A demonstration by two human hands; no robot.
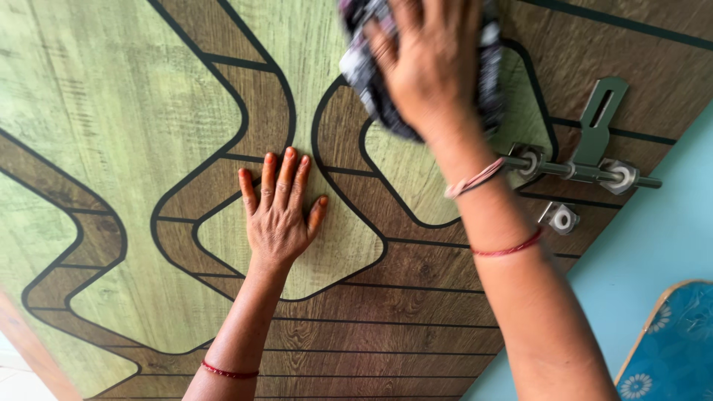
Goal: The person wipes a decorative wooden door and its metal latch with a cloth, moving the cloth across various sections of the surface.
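Nearest to me, my left hand lies flat on the door, palm down, its fingers held together with only the thumb standing off a little; it holds nothing and, as I judge it, merely steadies me against the panel. It rests on a pale green patch bounded by a black line, near the middle of the door's width. Further up, my right hand presses a dark patterned cloth against the door, fingers curled over the bunched fabric so that it sticks out on both sides of the hand; the cloth is blurred, so I take it to be in mid-wipe. It sits on the green inset towards the door's latch edge, close to the top of the view. How much of the surface is already wiped I cannot tell: green and brown panels look alike all over, with no visible dust or streaks either way. Just beyond my right wrist, near the door's edge, a metal sliding bolt with an upright hasp plate stands proud of the surface, and a small staple sits below it; these would snag the cloth. Past the edge lies a light blue wall and a blue flowered board.
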